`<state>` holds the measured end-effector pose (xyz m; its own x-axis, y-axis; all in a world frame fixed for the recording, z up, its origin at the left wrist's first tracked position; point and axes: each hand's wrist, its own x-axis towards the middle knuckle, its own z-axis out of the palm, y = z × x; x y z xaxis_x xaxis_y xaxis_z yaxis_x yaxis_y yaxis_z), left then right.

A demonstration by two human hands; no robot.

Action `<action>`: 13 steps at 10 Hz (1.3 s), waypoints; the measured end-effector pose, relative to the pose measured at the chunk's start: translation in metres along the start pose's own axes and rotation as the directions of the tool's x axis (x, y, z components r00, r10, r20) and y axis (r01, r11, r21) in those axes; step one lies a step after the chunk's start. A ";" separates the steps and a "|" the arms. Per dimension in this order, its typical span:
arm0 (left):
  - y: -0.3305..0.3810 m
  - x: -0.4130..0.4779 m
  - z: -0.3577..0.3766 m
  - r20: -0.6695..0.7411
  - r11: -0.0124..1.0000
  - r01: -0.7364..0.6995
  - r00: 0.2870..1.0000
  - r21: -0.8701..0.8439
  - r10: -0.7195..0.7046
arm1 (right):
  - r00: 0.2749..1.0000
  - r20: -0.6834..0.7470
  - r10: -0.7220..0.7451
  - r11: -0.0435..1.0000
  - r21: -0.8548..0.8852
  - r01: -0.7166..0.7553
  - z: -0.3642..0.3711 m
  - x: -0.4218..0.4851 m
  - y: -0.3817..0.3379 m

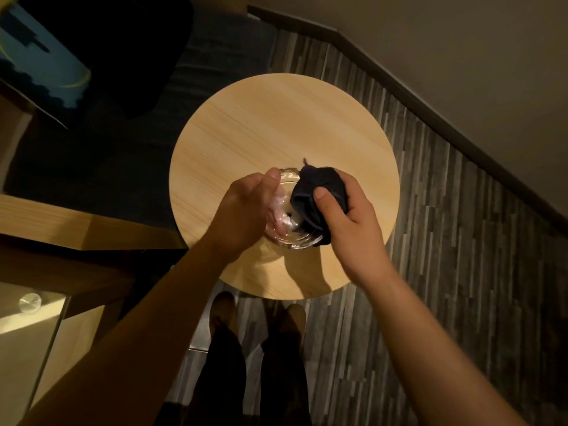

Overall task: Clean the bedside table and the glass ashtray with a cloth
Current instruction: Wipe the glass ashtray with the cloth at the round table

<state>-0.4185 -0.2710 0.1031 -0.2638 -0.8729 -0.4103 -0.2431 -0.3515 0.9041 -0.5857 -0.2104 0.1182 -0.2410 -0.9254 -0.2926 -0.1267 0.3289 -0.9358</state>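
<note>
While the person stands at the near edge of the round wooden worktop [276, 124], both hands meet over its near half. The left hand [242, 210] grips the glass ashtray [290, 175] from the side, with its thumb along the rim and its fingers [276, 219] showing through the glass from below. I cannot tell whether the ashtray sits on the worktop or is held just above it. A shadow falls on the wood between it and the near edge.

The right hand [347, 222] clutches the dark cloth [319, 186], thumb on top and fingers wrapped round the bunch. The cloth's lower fold is pushed into the ashtray's bowl.

Beyond the hands, pale wood grain runs to the worktop's far edge. To the right of the worktop a band of grey plank floor [430, 272] lies open up to the dark skirting [399, 75] at the wall. On the left a dark upholstered seat [215, 56] stands close to the worktop's rim. A wooden ledge [61, 216] reaches in toward its near-left edge, so that side is tight.

There is one worktop, one ashtray, one cloth and two hands. Two shoes [224, 305] are planted on the floor just short of the near rim.
</note>
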 end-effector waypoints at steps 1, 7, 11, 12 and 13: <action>-0.003 -0.008 0.029 -0.252 0.992 0.066 0.963 -0.109 -0.092 | 0.967 -0.225 0.117 0.981 0.180 -0.077 0.022 -0.015 0.010; -0.005 0.009 0.026 -0.131 0.990 -0.048 0.989 0.131 0.066 | 0.966 -0.255 0.035 0.998 0.055 -0.022 0.013 -0.018 0.002; -0.008 -0.015 0.033 0.037 0.873 0.140 0.990 -0.467 -0.139 | 0.884 -0.180 -0.431 0.803 -0.524 0.284 -0.012 -0.021 -0.008; -0.003 -0.016 0.040 0.000 0.808 0.125 0.988 -0.576 -0.153 | 0.894 0.070 -0.443 0.600 -0.717 0.354 -0.010 -0.013 -0.011; 0.000 -0.013 0.039 -0.070 0.806 0.150 0.971 -0.573 -0.230 | 0.894 0.179 -0.410 0.482 -0.790 0.379 -0.009 -0.014 -0.010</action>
<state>-0.4512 -0.2464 0.1042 -0.1348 -0.7902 -0.5979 0.2991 -0.6077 0.7357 -0.5893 -0.1985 0.1331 0.0091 -0.9962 0.0869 -0.9125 -0.0438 -0.4067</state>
